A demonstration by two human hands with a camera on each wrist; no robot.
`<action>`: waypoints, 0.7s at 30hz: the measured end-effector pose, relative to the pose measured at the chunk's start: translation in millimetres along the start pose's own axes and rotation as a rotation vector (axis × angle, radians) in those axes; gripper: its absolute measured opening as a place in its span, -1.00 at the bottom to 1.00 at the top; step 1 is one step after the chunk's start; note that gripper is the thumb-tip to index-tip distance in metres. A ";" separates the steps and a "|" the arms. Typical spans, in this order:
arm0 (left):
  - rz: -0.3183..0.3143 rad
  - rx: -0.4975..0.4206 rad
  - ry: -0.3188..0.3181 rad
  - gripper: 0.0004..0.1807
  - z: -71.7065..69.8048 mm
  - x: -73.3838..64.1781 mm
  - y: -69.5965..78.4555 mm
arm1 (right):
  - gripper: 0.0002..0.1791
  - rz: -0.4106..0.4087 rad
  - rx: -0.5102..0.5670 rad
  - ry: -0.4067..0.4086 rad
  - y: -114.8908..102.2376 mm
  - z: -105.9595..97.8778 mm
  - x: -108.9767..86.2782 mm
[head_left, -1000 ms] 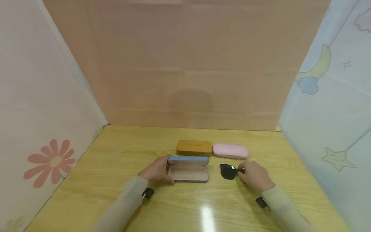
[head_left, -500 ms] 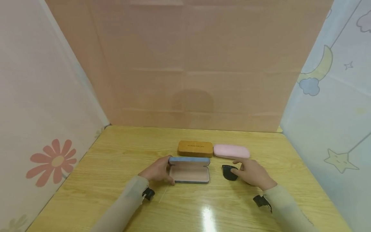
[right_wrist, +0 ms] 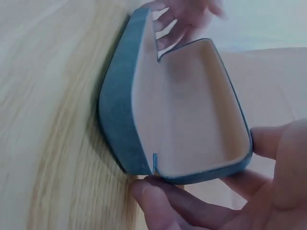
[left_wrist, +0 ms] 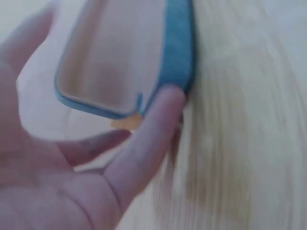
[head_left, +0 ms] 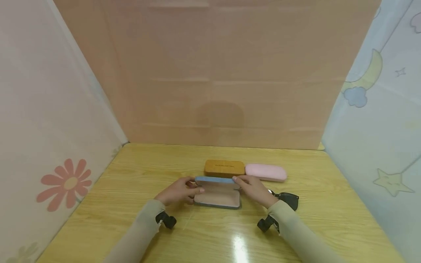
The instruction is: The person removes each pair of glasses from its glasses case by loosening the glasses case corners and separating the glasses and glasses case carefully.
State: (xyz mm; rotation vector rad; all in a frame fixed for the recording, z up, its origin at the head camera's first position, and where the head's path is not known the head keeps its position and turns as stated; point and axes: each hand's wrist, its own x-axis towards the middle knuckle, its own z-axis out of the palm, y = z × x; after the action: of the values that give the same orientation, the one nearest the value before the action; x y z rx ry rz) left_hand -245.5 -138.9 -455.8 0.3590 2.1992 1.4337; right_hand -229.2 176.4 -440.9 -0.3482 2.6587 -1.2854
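A blue, hinged glasses case (head_left: 217,199) sits on the table with its lid raised and its pale lining showing. My right hand (head_left: 254,190) holds the lid's right end; in the right wrist view its fingers (right_wrist: 268,142) lie along the lid's edge and behind it. At the other end is my left hand (head_left: 177,190), fingers spread, with one digit touching the case's lower corner in the left wrist view. Dark sunglasses (head_left: 289,200) lie on the table right of the case, partly hidden behind my right hand and wrist.
Behind the blue case, a tan-orange glasses case (head_left: 224,168) and a pink glasses case (head_left: 265,172) stand side by side, both closed. A brown backdrop (head_left: 210,73) rises along the back edge of the wooden table (head_left: 148,164). Patterned cloth walls flank both sides.
My right hand has let go of the sunglasses and moved left to the blue case's lid. The left hand has stayed at the case's left end, its thumb shifting upward.
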 end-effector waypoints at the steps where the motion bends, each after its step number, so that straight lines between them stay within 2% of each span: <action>1: -0.008 -0.048 -0.002 -0.10 0.1 0.4 1.1 | -0.38 0.006 0.032 -0.017 0.8 -0.8 0.4; 5: -0.022 -0.149 -0.018 -0.13 -0.2 5.9 4.9 | -0.37 0.046 0.184 -0.104 7.3 -9.4 0.3; 8: -0.023 -0.161 -0.038 -0.16 -0.7 10.0 5.0 | -0.39 0.065 0.268 -0.156 12.2 -16.1 0.7; 17: -0.019 -0.155 -0.081 -0.30 -5.4 7.1 0.5 | -0.44 0.002 0.286 -0.225 8.7 -18.6 2.6; 21: -0.025 -0.161 -0.072 -0.28 -7.1 3.6 -1.9 | -0.50 -0.049 0.199 -0.217 8.4 -16.5 0.3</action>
State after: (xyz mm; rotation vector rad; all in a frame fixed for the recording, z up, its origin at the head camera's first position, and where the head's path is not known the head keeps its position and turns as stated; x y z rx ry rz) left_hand -252.2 -143.5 -456.1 0.3208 2.0087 1.5480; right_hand -234.8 193.8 -437.3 -0.4956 2.3352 -1.4229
